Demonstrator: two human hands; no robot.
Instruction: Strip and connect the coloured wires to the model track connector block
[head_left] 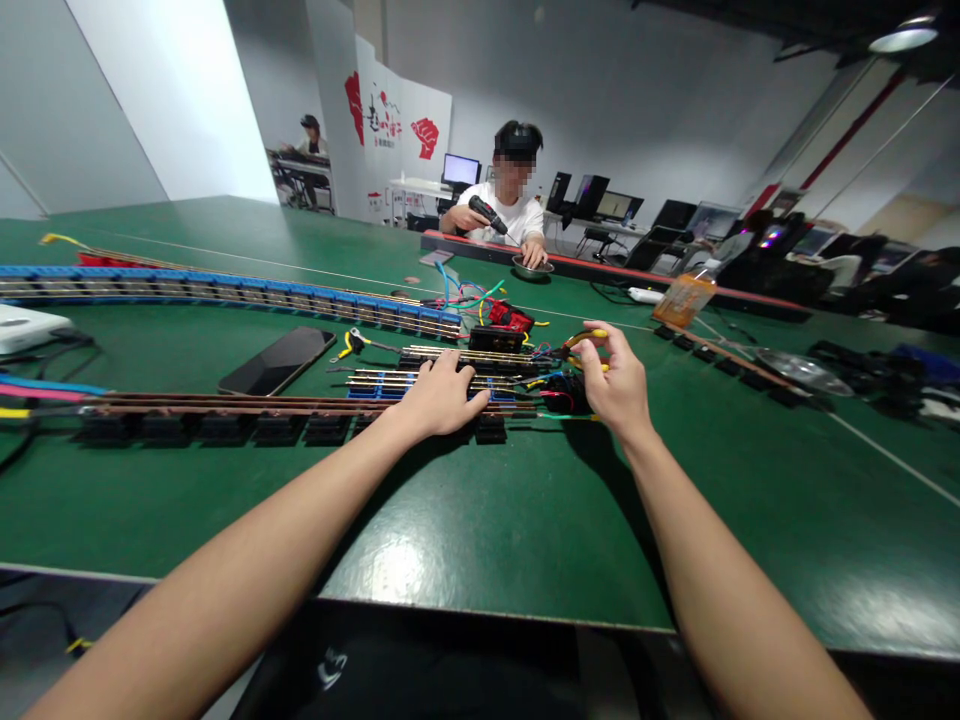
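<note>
My left hand lies with its fingers spread over a short strip of thin metal rods on blue holders, pressing on it from above. My right hand is closed around yellow-handled pliers. The dark jaws point left at the wire ends beside a strip on black holders; whether they grip a wire is too small to tell. A long strip with brown rods on black blocks runs left from under my left forearm and hand. A black connector sits just below the pliers.
A phone and a long blue-holder strip lie on the green table to the left. A red connector is behind my hands, an orange-drink bottle at right. A co-worker opposite holds a power drill over a metal bowl.
</note>
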